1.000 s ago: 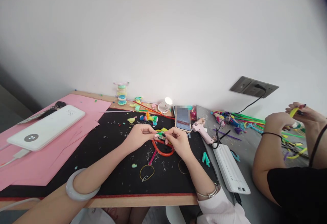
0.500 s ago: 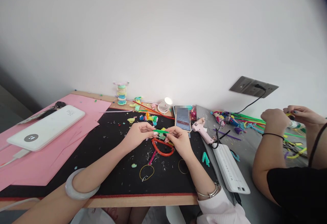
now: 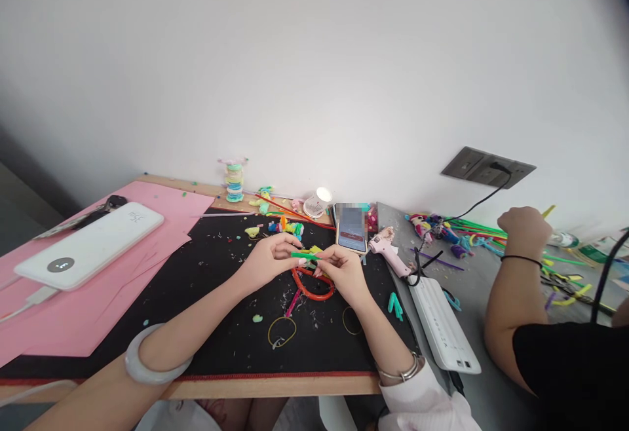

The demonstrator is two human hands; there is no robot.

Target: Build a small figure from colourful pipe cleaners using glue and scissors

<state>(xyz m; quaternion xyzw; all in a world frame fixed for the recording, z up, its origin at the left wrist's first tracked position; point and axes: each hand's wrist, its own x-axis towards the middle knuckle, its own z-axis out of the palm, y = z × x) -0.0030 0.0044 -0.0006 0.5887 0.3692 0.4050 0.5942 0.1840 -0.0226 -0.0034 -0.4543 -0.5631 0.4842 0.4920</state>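
Pinching a green stem (image 3: 304,255), both hands (image 3: 307,262) hover over a red loop (image 3: 314,287) — phone (image 3: 352,228) and glue gun (image 3: 388,251) close by.

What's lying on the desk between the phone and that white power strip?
A pink glue gun lies between the phone and the white power strip, its black cord trailing toward the strip, as the head view shows.

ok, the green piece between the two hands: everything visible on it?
The green piece is a short, thin, bright green stick, seemingly a fuzzy craft stem, though it is too small to be sure. It lies roughly level above the black mat, pinched at one end by the left hand and at the other by the right hand. A red loop lies just beneath it.
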